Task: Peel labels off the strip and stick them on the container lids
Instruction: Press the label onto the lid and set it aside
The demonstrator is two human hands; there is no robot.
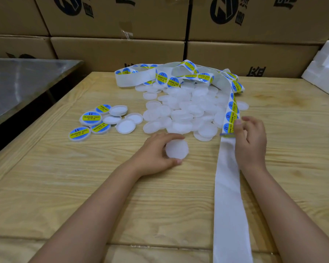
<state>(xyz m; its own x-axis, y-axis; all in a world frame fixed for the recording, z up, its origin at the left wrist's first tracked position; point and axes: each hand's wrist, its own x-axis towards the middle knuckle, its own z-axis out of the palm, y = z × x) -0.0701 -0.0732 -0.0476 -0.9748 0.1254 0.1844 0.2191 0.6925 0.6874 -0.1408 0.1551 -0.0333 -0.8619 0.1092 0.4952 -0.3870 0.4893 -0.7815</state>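
Nearest, 5 o'clock: strip (230, 205), its backing bare here and trailing off the counter (65, 186).
Centre: left hand (156, 154), curled round one blank lid (177, 149), likely steadying it for labelling.
3 o'clock: right hand (251, 141), pinching a label (227, 134) half-lifted from the strip.
12 o'clock: unlabelled heap (186, 111), within reach.
10 o'clock: labelled lids (92, 118), set apart, apparently finished.
Farthest: cartons (122, 25).

Pale wood-grain table (65, 186). Stacked cardboard boxes (118, 54) right behind it, black print on the faces, with clear tape (126, 33) lifting off one seam. Steel-topped bench (27, 82) just beside on the left – reflective surface. White foam blocks (325, 73) at the right rear corner.
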